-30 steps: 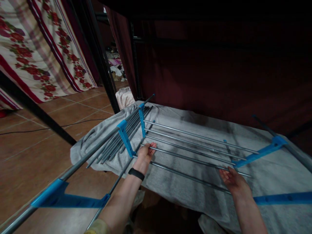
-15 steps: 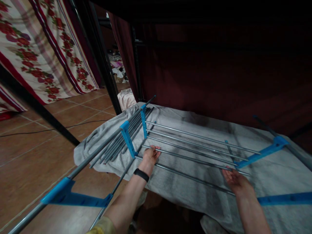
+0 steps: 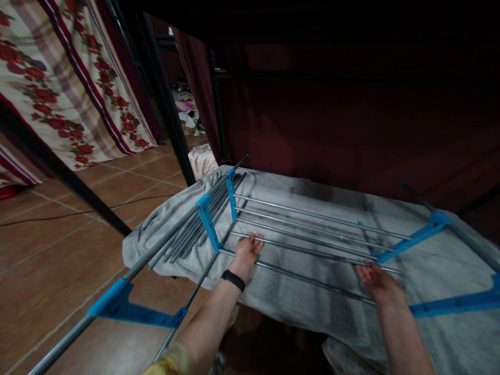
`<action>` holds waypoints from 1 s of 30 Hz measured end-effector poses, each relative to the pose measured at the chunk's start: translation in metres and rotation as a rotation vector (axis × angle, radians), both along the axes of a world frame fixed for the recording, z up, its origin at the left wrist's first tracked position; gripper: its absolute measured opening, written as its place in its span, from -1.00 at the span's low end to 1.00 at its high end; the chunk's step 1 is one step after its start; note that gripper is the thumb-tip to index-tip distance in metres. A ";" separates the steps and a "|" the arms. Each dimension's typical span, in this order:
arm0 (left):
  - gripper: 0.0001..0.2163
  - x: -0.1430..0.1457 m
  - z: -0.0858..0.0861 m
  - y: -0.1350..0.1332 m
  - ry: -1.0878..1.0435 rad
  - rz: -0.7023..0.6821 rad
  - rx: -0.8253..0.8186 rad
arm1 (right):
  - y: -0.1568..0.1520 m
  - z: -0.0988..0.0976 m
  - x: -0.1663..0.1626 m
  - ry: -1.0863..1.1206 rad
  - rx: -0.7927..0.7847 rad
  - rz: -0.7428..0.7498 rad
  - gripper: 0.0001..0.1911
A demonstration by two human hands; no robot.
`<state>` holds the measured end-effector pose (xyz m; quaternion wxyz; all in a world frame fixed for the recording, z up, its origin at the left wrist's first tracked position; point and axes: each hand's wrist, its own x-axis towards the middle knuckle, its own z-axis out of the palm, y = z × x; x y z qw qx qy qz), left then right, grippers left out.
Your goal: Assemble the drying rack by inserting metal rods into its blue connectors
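Note:
My left hand [image 3: 249, 251], with a black band on the wrist, pinches a thin grey metal rod [image 3: 308, 251] near its left end. Close to the same rod's right end, the fingers of my right hand [image 3: 377, 278] grip it from below. Parallel rods lie on either side of it, spanning a rack frame with blue plastic brackets. One blue bracket [image 3: 209, 223] stands just left of my left hand, and another blue bracket [image 3: 414, 238] slants up beyond my right hand. The held rod's left end shows apart from the left bracket; its right end passes in front of the right one.
A bundle of loose grey rods [image 3: 191, 234] lies on the grey blanket [image 3: 304, 182] behind the left rail. Black metal posts [image 3: 166, 104] frame the bed. A dark red curtain [image 3: 320, 125] hangs behind, and a cable [image 3: 78, 213] crosses the tiled floor.
Both hands still hold the rod. My right hand and the rod's right end appear slightly higher, while the rack's two sides have shifted a little inward in the picture.

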<state>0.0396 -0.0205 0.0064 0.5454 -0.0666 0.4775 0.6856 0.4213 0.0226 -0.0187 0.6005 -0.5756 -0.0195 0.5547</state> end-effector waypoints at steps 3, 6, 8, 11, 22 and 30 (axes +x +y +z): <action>-0.85 0.001 0.002 -0.003 0.007 -0.005 0.015 | -0.004 0.003 -0.001 0.006 -0.029 -0.015 -0.80; -0.86 0.003 0.002 -0.006 0.003 -0.013 0.018 | -0.007 0.002 0.000 0.023 -0.036 -0.031 -0.79; -0.85 0.004 0.002 -0.006 -0.008 -0.022 0.011 | -0.009 0.000 0.002 0.025 -0.019 -0.025 -0.79; -0.84 0.004 0.001 -0.005 -0.022 -0.027 -0.005 | -0.011 -0.002 0.004 0.011 0.000 0.001 -0.79; -0.84 0.000 -0.003 0.002 0.011 -0.011 -0.025 | -0.011 0.003 -0.003 0.023 -0.003 0.020 -0.81; -0.83 0.003 -0.004 0.007 0.034 0.004 -0.035 | -0.010 0.000 -0.003 0.018 -0.017 -0.011 -0.82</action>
